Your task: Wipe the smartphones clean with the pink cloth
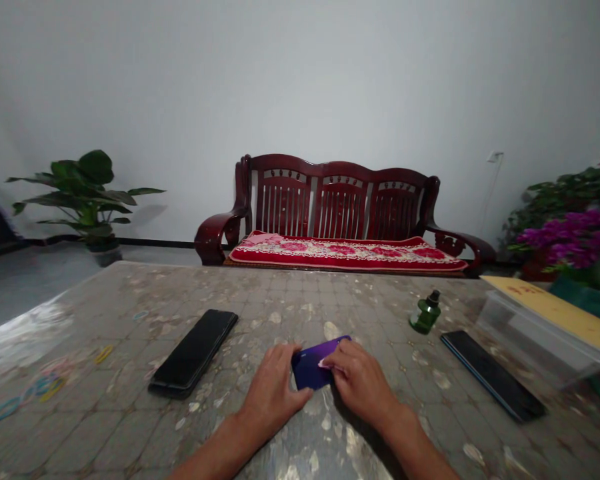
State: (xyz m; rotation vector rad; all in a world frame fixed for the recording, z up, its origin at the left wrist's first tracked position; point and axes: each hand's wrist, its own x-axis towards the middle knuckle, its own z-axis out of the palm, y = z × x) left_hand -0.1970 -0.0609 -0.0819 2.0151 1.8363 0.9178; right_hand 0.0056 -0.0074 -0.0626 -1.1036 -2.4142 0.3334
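Closely, the left grip [273,377] is closed on the left end of a purple phone [307,369], thumb along the near edge and fingers at the far one. The right grip [363,377] has its fingertips drawn together over the phone's right half, pinched on what looks like a pale scrap [323,364], too small to tell more. So the phone lies between the two grips, its long axis running mostly crosswise, with the right end a little farther from the person. The left grip has the left end; the right grip is nearer the middle and the right end. Whether the phone rests flat or is slightly raised I cannot tell.

Outward on the patterned worktop [105,437], a black phone [195,353] lies to the left, its far end slanting rightward, with several coloured loops [7,410] beyond it. To the right stand a green bottle [424,316] and, nearer the person, another dark phone [493,377], its far end slanting leftward. Beside that sits a clear box [523,337] under a yellow board [555,313]. Behind the worktop is a wooden settee [340,208] with a red cover [300,247].
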